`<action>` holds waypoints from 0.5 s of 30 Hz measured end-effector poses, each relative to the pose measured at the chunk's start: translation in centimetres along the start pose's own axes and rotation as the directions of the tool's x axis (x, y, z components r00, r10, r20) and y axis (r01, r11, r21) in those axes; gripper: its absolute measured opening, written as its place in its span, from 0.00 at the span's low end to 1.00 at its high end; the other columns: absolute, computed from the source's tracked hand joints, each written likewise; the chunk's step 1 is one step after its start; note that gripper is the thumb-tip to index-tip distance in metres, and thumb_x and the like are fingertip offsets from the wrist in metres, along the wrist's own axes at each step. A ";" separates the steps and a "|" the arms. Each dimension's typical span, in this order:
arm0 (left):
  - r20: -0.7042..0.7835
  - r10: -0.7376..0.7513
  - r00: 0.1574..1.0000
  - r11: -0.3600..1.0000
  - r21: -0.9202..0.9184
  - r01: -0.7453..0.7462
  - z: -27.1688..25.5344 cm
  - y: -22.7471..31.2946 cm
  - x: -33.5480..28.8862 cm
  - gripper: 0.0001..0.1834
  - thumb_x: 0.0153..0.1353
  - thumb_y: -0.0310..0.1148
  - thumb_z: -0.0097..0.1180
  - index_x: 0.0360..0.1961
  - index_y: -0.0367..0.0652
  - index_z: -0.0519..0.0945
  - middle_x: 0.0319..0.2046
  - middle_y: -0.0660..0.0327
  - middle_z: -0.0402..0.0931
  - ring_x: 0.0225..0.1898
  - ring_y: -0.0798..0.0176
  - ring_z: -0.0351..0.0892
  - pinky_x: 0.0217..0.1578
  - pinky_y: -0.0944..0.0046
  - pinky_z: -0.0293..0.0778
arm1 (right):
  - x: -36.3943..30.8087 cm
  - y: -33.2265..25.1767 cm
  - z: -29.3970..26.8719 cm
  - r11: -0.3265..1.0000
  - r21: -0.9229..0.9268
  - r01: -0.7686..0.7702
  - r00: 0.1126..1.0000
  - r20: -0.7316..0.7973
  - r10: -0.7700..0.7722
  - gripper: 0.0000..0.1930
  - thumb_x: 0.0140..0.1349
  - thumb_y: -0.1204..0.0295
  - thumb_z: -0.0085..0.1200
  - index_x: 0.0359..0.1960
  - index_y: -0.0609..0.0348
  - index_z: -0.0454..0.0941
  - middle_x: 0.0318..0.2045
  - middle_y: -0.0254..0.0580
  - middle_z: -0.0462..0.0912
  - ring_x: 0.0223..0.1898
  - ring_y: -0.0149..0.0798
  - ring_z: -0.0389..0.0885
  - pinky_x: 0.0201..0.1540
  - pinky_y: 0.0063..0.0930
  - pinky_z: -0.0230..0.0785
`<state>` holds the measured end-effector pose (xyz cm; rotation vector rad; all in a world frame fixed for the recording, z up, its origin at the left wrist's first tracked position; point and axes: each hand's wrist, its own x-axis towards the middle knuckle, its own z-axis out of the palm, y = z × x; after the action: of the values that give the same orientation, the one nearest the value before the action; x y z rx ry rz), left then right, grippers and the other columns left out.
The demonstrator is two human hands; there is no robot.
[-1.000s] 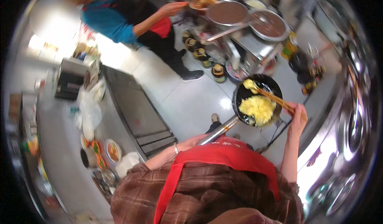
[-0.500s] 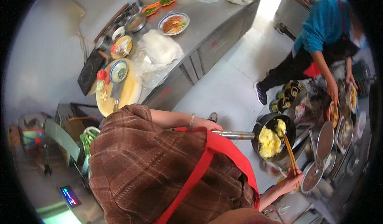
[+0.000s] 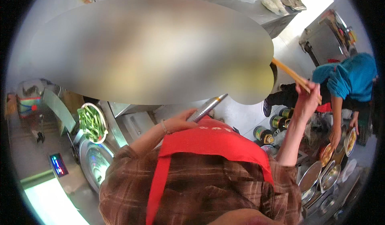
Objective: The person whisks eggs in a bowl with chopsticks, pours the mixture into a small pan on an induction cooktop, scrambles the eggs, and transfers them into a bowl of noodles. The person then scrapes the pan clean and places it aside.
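Note:
My left hand (image 3: 182, 121) is closed round the metal pan handle (image 3: 209, 106) in front of the red apron. A blurred patch covers most of the pan; only a sliver of dark rim (image 3: 274, 77) shows at the patch's right edge. A yellow tint lies inside the blur there, its outline lost. Higher and to the right, my right hand (image 3: 309, 96) grips a pair of wooden chopsticks (image 3: 292, 73). Their tips run left into the blur, so what they touch is hidden.
At right a co-worker in a blue top (image 3: 351, 74) bends over dishes, one hand at a plate of food (image 3: 350, 142). Strainers (image 3: 309, 176) and bottles (image 3: 262, 133) lie nearby. Greens fill a bowl (image 3: 93, 123) at left. A steel counter (image 3: 276, 20) stands behind, largely blurred.
I have turned leftward, and the pan handle and chopsticks have swung from the right toward the counter. The yellow scrambled egg seen in the pan earlier is now behind the blur.

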<state>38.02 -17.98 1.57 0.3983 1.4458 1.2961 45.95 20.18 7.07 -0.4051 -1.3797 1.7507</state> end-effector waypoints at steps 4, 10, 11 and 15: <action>-0.233 -0.125 0.964 0.980 -0.181 0.083 -1.2 1.2 -2.3 0.31 0.46 0.34 0.55 0.52 0.38 0.59 0.38 0.63 0.65 0.37 0.72 0.64 0.37 0.74 0.62 | 6.5 3.6 8.6 0.990 0.124 -0.062 0.979 0.200 0.036 0.14 0.61 0.64 0.38 0.27 0.62 0.69 0.28 0.47 0.75 0.33 0.43 0.77 0.32 0.27 0.74; -0.449 -0.189 0.873 0.977 -0.173 0.123 -5.8 1.7 -4.3 0.31 0.46 0.36 0.55 0.50 0.36 0.60 0.35 0.63 0.66 0.32 0.73 0.65 0.31 0.75 0.63 | 13.3 12.2 18.7 0.982 0.109 -0.153 0.967 0.223 0.126 0.15 0.60 0.62 0.40 0.28 0.65 0.69 0.28 0.47 0.75 0.32 0.43 0.78 0.30 0.25 0.73; -0.473 -0.179 0.863 0.981 -0.156 0.118 -6.4 1.4 -4.7 0.30 0.46 0.36 0.55 0.50 0.36 0.60 0.34 0.62 0.66 0.33 0.72 0.65 0.32 0.74 0.63 | 13.8 14.1 19.9 0.985 0.089 -0.148 0.966 0.228 0.124 0.15 0.60 0.62 0.41 0.28 0.65 0.69 0.28 0.46 0.75 0.31 0.43 0.78 0.30 0.25 0.73; -0.629 -0.143 0.764 0.983 -0.183 0.033 -8.8 0.7 -5.2 0.26 0.46 0.34 0.54 0.47 0.40 0.64 0.28 0.66 0.67 0.29 0.74 0.66 0.32 0.76 0.63 | 15.5 21.9 23.3 0.988 -0.005 -0.155 0.964 0.220 0.152 0.15 0.59 0.61 0.42 0.28 0.63 0.70 0.27 0.43 0.76 0.29 0.39 0.78 0.28 0.23 0.71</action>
<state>32.06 -26.19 2.92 -0.2642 1.8733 1.5395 11.50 16.67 -1.18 -0.3259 -1.5253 1.9781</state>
